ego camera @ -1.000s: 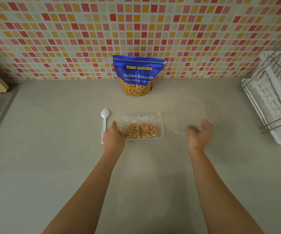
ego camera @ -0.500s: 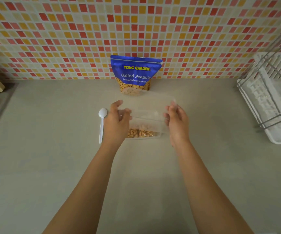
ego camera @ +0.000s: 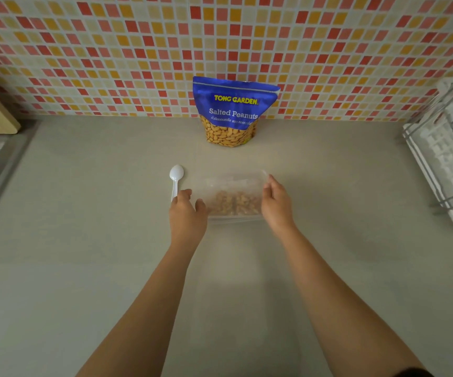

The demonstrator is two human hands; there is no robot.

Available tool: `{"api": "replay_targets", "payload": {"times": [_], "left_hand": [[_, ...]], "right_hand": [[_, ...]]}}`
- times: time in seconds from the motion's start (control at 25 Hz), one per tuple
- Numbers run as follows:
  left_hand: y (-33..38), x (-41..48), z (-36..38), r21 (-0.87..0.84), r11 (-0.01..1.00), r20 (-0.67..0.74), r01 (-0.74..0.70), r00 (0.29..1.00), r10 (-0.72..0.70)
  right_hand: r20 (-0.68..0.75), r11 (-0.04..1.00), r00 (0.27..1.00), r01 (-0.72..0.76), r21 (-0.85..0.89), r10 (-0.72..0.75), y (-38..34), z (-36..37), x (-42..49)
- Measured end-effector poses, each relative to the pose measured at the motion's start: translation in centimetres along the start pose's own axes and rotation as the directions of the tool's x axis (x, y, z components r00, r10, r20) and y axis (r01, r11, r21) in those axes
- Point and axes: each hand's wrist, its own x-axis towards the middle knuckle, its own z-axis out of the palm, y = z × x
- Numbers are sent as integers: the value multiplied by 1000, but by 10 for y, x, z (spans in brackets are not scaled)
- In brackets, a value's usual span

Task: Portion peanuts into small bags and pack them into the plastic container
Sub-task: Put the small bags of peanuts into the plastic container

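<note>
I reached both bare forearms forward, my left hand (ego camera: 187, 213) palm-down with fingers curled at the near left, my right hand (ego camera: 276, 203) edge-on further right, fingers extended, thumb tucked toward the left.

We see the container (ego camera: 233, 197) only as a blur, its bags indistinct; the left hand (ego camera: 185, 213) hides the spoon (ego camera: 176, 176) handle's end; the rack (ego camera: 448, 159) runs off the right edge.

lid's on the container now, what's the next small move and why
Probably press the lid down along its edges to snap it shut. The left hand and right hand already flank the container, and the bagged peanuts lie inside.
</note>
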Motion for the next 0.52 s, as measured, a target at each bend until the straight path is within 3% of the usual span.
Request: {"api": "replay_targets", "payload": {"times": [0.2, 0.52], "left_hand": [[-4, 8, 0, -54, 998, 1, 17, 1000, -17], [-8, 4, 3, -18, 1000, -6, -9, 1000, 9]], "right_hand": [[-77, 1000, 997, 1, 19, 1, 14, 0, -2], [-26, 995, 995, 96, -20, -96, 19, -1, 2]]}}
